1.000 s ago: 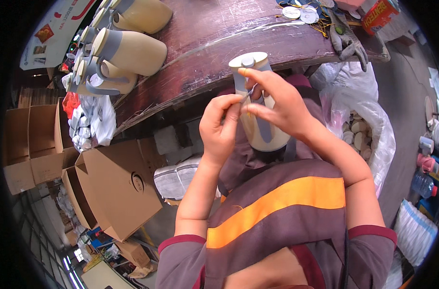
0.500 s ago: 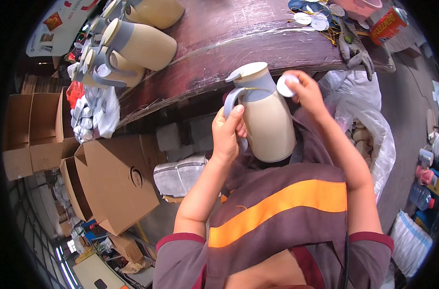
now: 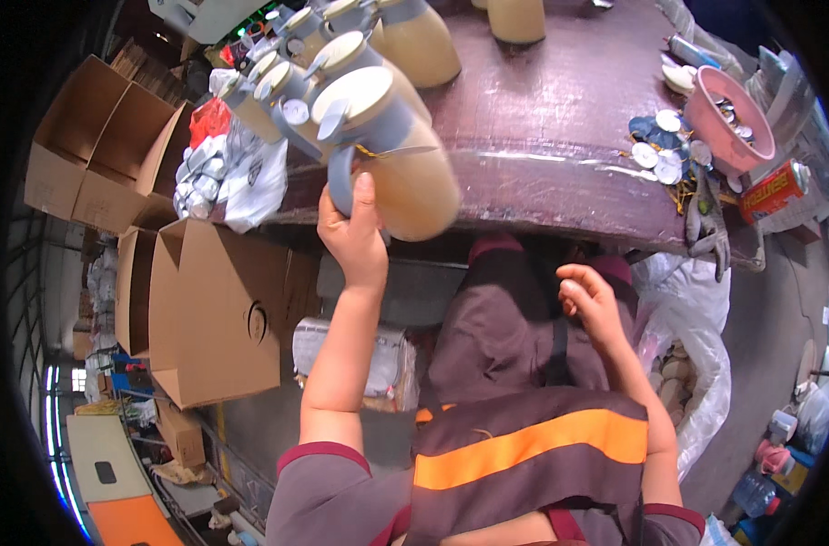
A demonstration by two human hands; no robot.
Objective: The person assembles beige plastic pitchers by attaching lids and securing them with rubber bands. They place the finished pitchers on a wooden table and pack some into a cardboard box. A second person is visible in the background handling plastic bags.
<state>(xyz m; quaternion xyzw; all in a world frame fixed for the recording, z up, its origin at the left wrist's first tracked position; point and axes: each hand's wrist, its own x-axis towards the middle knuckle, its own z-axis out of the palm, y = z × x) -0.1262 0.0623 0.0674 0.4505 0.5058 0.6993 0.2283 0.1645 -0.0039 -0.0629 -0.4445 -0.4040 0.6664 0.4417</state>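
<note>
Jug (image 3: 391,150) hanging off table (image 3: 560,136) edge, gripped by grey handle in left hand (image 3: 352,238), looking rigid, smooth, probably light, right hand (image 3: 592,300) loosely curled, holding nothing.

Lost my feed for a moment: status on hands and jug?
Left hand grips beige jug by its grey handle, at the table edge. Right hand empty, over lap. Other jugs crowd just beyond.

Beige jug (image 3: 405,173) with grey-blue handle, dark maroon table (image 3: 560,118), pink bowl (image 3: 728,123), brown cardboard box (image 3: 223,309)
</note>
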